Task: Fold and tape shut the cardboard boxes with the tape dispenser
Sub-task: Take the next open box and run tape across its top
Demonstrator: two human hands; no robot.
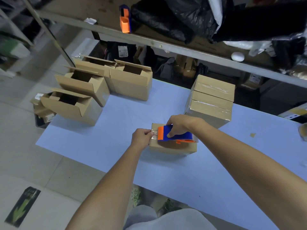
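Gripping the blue-and-orange tape dispenser [176, 136], the right hand [180, 124] holds it on the closed cardboard box [172, 147] at mid-table [116, 155]; the left hand [141, 136] pinches the clear tape end [154, 135] at the box's left edge; open boxes [93, 87] stand far left; taped boxes [211, 100] sit stacked behind.

Both bare forearms reached forward and converged. The left hand [142, 136] was curled, thumb and forefinger pinching the end of a clear tape strip [154, 135]. The right hand [181, 124], palm down, gripped a blue and orange plastic tape dispenser [177, 136] from above.
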